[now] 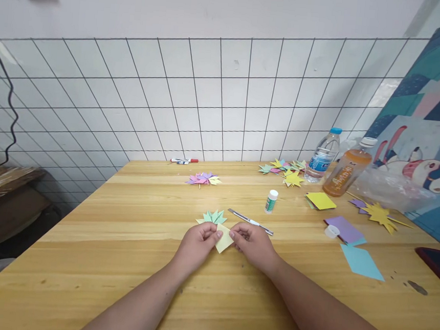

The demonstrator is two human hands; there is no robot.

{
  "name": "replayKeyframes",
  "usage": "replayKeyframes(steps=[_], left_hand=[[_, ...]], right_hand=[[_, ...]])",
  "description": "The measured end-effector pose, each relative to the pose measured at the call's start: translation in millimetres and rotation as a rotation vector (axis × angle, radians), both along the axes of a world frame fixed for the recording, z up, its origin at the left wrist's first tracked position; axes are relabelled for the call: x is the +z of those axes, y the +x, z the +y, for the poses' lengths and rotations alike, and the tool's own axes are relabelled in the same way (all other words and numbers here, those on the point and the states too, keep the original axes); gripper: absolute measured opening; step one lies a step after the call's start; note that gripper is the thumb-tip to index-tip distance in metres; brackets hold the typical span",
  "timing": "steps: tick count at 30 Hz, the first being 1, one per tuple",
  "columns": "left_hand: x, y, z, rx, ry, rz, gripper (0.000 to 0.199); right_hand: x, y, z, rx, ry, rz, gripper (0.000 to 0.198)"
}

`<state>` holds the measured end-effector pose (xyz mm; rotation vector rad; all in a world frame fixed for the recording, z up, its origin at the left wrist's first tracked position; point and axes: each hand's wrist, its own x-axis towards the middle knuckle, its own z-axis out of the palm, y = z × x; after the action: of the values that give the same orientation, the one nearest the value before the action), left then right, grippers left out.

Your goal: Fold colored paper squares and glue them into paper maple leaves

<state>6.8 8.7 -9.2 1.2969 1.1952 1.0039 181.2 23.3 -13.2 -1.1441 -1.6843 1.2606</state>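
Note:
Between my two hands is a small pale yellow square of paper (224, 239), turned cornerwise. My left hand (198, 241) pinches its left side with thumb and fingers. On the opposite side, my right hand (253, 244) pinches the paper's right edge. Just beyond my fingers lies a green folded-paper piece (214, 217) with pointed tips, its near part hidden by my left hand and the square. A slim craft knife (251, 222) rests on the table behind my right hand. Farther back stands a glue stick (271, 202) with a white cap.
The wooden table (119, 259) meets a tiled wall. At the back are a pink-purple paper piece (204, 179), markers (184, 161), and several folded pieces (292, 178). On the right stand a water bottle (323, 156) and an orange drink bottle (346, 168), near purple paper (345, 229) and blue paper (361, 261).

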Motion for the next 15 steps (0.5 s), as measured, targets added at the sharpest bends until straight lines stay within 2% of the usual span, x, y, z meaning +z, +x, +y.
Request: replayKeyframes(steps=[1, 4, 6, 10, 15], left_hand=[[1.1, 0.2, 0.2, 0.014, -0.012, -0.009, 0.027], [4.1, 0.9, 0.2, 0.064, -0.032, -0.050, 0.030], [4.4, 1.6, -0.7, 0.050, -0.029, -0.048, 0.030], [2.1, 4.0, -4.3, -0.026, 0.034, 0.019, 0.028], [4.1, 5.6, -7.6, -0.032, 0.079, 0.064, 0.031]], right_hand=[[0.3, 0.4, -0.4, 0.009, 0.001, 0.034, 0.016], [1.9, 1.6, -3.0, 0.065, 0.034, 0.095, 0.050], [3.1, 1.5, -4.8, 0.091, 0.068, 0.081, 0.060], [4.1, -0.7, -5.5, 0.058, 0.088, 0.070, 0.051], [1.3, -2.4, -1.6, -0.011, -0.003, 0.092, 0.037]])
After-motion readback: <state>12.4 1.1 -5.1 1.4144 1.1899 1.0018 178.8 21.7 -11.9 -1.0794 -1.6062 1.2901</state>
